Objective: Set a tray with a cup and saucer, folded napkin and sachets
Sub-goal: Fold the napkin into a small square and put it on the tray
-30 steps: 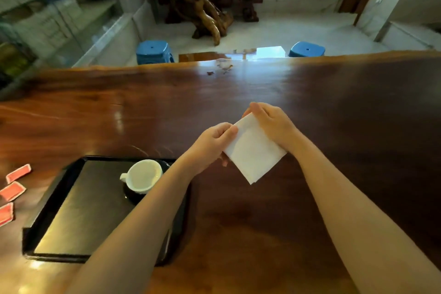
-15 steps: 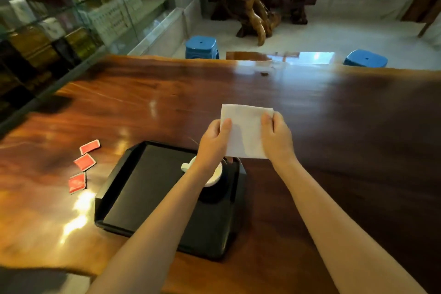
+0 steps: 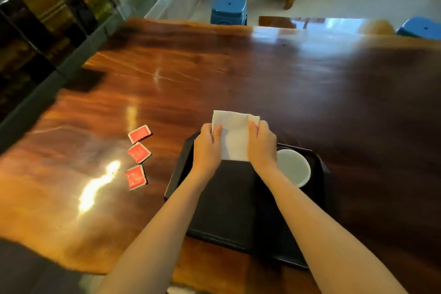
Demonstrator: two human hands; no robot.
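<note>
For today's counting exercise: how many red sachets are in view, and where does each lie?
3, all on the wooden table, left of the black tray: farthest sachet, middle sachet, nearest sachet. Others may be hidden from view.

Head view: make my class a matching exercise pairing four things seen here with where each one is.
Things
1. napkin
2. cup
3. sachets
4. stool

Places
A. on the table, left of the tray
B. held by the left hand and right hand
C. on the floor beyond the table
D. on the tray, at its right side

Pairs: 1-B, 2-D, 3-A, 4-C
</note>
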